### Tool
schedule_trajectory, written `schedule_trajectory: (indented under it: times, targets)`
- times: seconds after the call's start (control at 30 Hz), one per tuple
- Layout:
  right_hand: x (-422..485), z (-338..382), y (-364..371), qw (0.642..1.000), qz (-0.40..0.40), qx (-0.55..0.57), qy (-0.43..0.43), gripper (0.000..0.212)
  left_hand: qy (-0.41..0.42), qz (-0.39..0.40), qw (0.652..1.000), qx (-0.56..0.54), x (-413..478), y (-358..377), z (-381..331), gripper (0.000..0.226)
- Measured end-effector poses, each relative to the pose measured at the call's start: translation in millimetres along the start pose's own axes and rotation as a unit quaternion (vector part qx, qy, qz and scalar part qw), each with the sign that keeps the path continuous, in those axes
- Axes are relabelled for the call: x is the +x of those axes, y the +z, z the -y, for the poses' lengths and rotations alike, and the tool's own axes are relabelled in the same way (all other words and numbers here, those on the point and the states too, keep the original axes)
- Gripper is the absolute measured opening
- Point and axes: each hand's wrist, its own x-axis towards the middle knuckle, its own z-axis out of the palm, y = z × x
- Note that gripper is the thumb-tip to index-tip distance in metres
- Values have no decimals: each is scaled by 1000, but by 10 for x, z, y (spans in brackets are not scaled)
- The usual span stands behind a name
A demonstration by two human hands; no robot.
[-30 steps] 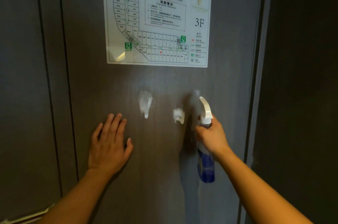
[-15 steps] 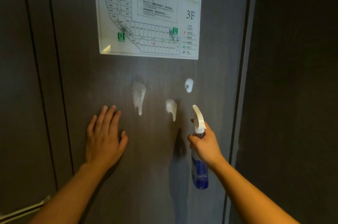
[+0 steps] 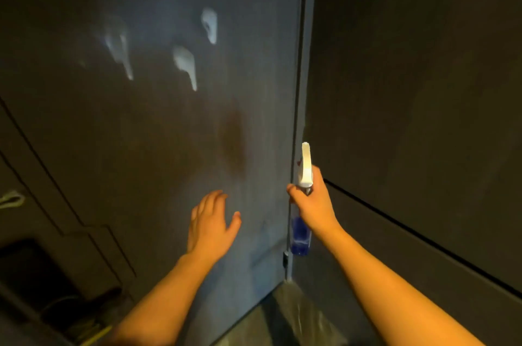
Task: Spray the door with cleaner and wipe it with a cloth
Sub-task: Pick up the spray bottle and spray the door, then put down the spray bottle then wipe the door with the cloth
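Dark grey door [image 3: 158, 147] fills the left of the view, three white foam patches [image 3: 183, 61] running down its upper part, up and left of both hands. Right hand [image 3: 315, 208] is wrapped round the spray bottle [image 3: 301, 235] neck at the door's right edge; bottle upright, nozzle toward the door. Left hand [image 3: 210, 224] empty, fingers loosely spread, on or just off the lower door; contact unclear. It's nearer the foam, but no cloth in view, so I'd guess spraying lower down comes next.
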Motion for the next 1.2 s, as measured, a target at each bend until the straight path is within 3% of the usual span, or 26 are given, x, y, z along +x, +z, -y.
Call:
schedule_trajectory:
  times: [0.17, 0.37, 0.6, 0.9, 1.2]
  targets:
    - [-668, -700, -813, 998, -25, -10, 51, 49, -36, 116, 992, -41, -1170, 911, -726, 68]
    - [-1409, -1654, -1669, 990, -47, -23, 131, 58, -1, 246, 967, -64, -2345, 1965, -1508, 56]
    - [-1942, -2892, -2323, 976, -108, -80, 171, 66, -23, 367, 925, -93, -3238, 3197, -2134, 76]
    - [-2494, -4433, -2565, 956, -138, -93, 242, 67, 47, 401, 911, -81, -3901, 4745, -2145, 107]
    - [-2571, -4801, -2628, 955, -192, -70, 215, 68, 116, 378, 919, -11, -4090, 5078, -2091, 116]
